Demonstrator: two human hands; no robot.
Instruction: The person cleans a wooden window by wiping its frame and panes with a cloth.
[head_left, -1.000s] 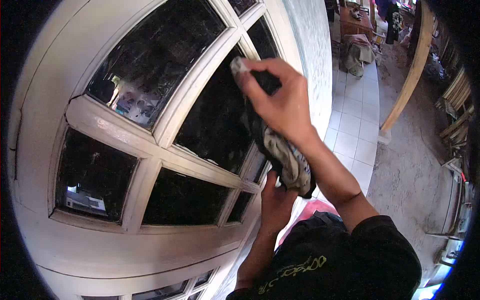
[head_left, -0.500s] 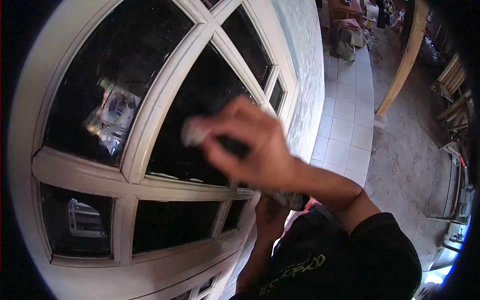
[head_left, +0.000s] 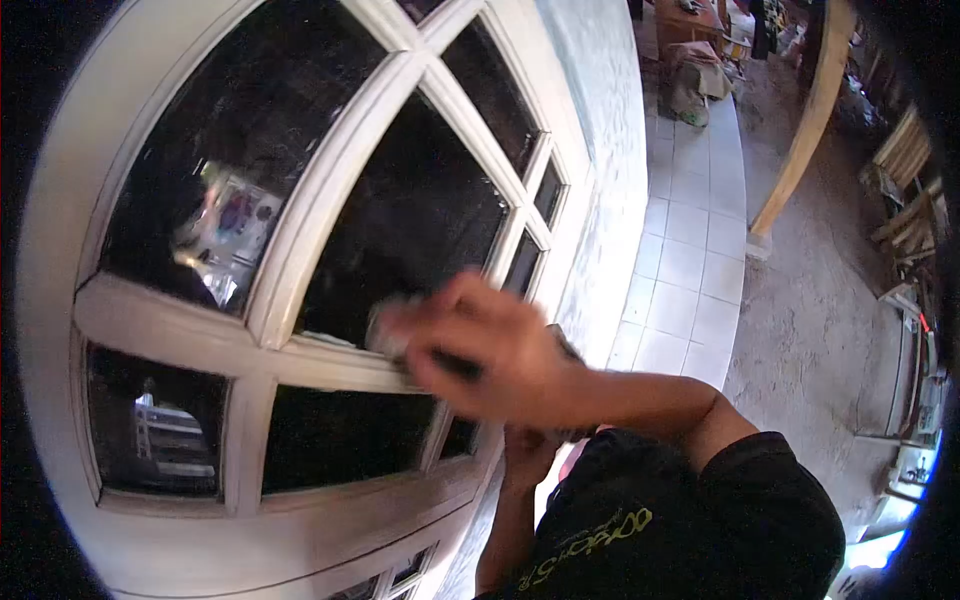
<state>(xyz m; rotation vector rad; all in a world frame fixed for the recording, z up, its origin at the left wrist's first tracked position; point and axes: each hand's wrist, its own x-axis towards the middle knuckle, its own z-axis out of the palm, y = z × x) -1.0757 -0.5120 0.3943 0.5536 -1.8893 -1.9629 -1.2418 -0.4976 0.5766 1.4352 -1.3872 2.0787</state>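
My right hand (head_left: 490,350), blurred by motion, pinches a crumpled whitish wad (head_left: 390,325), perhaps cloth or paper. It is at the lower edge of the middle glass pane (head_left: 410,200) of a white-framed door or window (head_left: 320,190). Whether the wad touches glass or frame cannot be made out. Lower down, close to my body, my left hand (head_left: 530,455) is closed around a thing mostly hidden behind my right wrist. Only a small dark part shows beside the wrist.
Smaller panes (head_left: 345,440) and wooden bars surround the middle pane. A pale wall (head_left: 605,180) runs beside the frame. White floor tiles (head_left: 675,270) border a rough grey floor (head_left: 790,330). A slanted wooden post (head_left: 805,130) stands there, with stacked wood (head_left: 910,220) farther right.
My right hand has moved down the pane with the wad, from its middle to its bottom edge. The thing in my left hand is now more covered by my right arm.
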